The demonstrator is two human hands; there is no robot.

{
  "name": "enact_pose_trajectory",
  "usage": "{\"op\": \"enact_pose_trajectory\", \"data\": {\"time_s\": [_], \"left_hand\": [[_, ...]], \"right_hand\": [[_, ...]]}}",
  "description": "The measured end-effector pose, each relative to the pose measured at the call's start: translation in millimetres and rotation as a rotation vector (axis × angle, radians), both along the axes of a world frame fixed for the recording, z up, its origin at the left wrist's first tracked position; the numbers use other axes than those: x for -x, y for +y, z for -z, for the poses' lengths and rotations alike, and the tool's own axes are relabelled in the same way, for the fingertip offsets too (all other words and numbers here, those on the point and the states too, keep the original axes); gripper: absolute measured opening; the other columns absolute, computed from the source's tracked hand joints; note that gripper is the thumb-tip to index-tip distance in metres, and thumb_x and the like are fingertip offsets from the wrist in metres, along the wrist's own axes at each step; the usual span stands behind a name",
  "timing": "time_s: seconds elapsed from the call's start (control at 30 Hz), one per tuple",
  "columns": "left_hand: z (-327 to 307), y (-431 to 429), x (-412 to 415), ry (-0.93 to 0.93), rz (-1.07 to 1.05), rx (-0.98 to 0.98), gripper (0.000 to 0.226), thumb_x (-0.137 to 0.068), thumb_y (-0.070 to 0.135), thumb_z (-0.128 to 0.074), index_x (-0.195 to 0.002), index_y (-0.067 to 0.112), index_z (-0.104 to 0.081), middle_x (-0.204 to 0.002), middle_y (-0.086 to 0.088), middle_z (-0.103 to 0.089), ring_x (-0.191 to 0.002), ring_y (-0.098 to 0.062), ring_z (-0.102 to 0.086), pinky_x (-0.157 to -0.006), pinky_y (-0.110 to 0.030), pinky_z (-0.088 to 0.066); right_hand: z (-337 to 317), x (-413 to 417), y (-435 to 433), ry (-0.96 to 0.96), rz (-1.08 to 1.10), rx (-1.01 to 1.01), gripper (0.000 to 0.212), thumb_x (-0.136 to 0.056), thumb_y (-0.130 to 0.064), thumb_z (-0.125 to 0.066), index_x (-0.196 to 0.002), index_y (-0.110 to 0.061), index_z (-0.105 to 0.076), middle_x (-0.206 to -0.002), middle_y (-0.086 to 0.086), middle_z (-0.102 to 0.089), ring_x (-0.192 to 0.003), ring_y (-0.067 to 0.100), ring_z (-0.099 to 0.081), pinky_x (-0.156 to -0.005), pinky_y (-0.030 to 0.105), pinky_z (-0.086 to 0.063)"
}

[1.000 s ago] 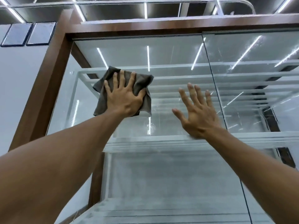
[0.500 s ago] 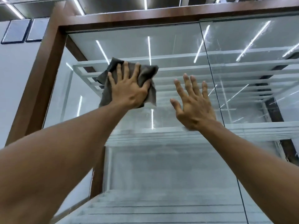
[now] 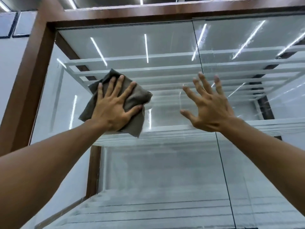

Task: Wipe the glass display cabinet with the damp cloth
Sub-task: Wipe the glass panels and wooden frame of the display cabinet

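A tall glass display cabinet [image 3: 165, 162] with a brown wooden frame fills the view; I look up along its front pane. My left hand [image 3: 113, 108] lies flat with spread fingers on a grey-brown cloth [image 3: 135, 116], pressing it against the glass near the cabinet's upper left. My right hand [image 3: 209, 106] is raised beside it, fingers spread and straight, at or just off the glass and holding nothing. White shelves show through the pane behind both hands.
The brown wooden frame [image 3: 33, 83] runs up the left side and across the top. A vertical seam [image 3: 222, 162] divides the left glass panel from the right one. A pale wall [image 3: 9, 63] lies to the left. Ceiling light strips reflect in the glass.
My left hand has slid the cloth downward and slightly right on the glass. My right hand stays raised beside it with fingers spread.
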State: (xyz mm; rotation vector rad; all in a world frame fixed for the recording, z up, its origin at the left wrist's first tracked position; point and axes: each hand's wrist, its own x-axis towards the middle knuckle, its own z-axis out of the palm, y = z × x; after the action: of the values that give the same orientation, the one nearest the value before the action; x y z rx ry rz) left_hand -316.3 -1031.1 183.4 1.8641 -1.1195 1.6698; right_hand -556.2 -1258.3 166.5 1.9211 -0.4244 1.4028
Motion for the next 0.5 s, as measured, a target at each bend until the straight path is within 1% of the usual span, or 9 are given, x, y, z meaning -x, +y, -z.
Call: {"op": "enact_pose_trajectory", "data": {"time_s": [0.07,0.13,0.23,0.3,0.4,0.5], "left_hand": [[1,0,3,0.014,0.013,0.007,0.092,-0.083,0.087,-0.011,-0.165,0.046,-0.005,-0.175,0.001,0.009,-0.161,-0.02,0.013,-0.127,-0.057,0.012],[-2,-6,10,0.066,0.027,0.038,0.092,-0.083,0.085,-0.009,-0.165,0.044,-0.003,-0.175,-0.001,0.009,-0.161,-0.021,0.014,-0.126,-0.059,0.012],[-13,-30,34,0.172,0.049,0.095,0.092,-0.085,0.082,-0.011,-0.166,0.039,0.001,-0.175,-0.006,0.013,-0.16,-0.027,0.018,-0.124,-0.064,0.015],[-15,-50,54,0.185,0.067,0.092,0.09,-0.088,0.079,-0.013,-0.166,0.036,0.003,-0.174,-0.008,0.015,-0.159,-0.03,0.02,-0.123,-0.066,0.016],[3,-67,64,0.04,0.074,0.002,0.087,-0.09,0.078,-0.011,-0.165,0.037,0.005,-0.174,-0.006,0.015,-0.16,-0.028,0.02,-0.124,-0.064,0.015],[18,-55,50,-0.096,0.05,-0.109,0.085,-0.091,0.079,-0.008,-0.166,0.04,0.002,-0.175,-0.003,0.012,-0.161,-0.024,0.016,-0.126,-0.06,0.012]], "right_hand": [[6,3,-7,0.004,0.013,-0.05,0.093,-0.088,-0.084,-0.01,-0.165,-0.034,-0.009,-0.173,0.012,0.0,-0.159,0.029,0.016,-0.123,0.067,0.013],[7,2,-8,0.008,-0.002,-0.086,0.093,-0.085,-0.087,-0.007,-0.165,-0.038,-0.001,-0.173,0.008,0.008,-0.158,0.03,0.02,-0.12,0.071,0.013],[6,-1,-9,0.001,-0.016,-0.095,0.094,-0.084,-0.087,-0.006,-0.164,-0.039,0.001,-0.173,0.008,0.012,-0.158,0.03,0.021,-0.119,0.073,0.012],[6,-2,-9,-0.001,-0.011,-0.099,0.093,-0.084,-0.087,-0.006,-0.164,-0.04,0.002,-0.173,0.007,0.012,-0.158,0.03,0.022,-0.119,0.073,0.012],[7,-2,-9,-0.017,-0.013,-0.099,0.092,-0.084,-0.087,-0.008,-0.164,-0.041,0.001,-0.173,0.006,0.011,-0.158,0.029,0.022,-0.12,0.073,0.011],[8,-2,-8,-0.024,-0.017,-0.097,0.092,-0.084,-0.087,-0.005,-0.164,-0.041,0.002,-0.173,0.006,0.011,-0.158,0.028,0.022,-0.121,0.072,0.009]]}}
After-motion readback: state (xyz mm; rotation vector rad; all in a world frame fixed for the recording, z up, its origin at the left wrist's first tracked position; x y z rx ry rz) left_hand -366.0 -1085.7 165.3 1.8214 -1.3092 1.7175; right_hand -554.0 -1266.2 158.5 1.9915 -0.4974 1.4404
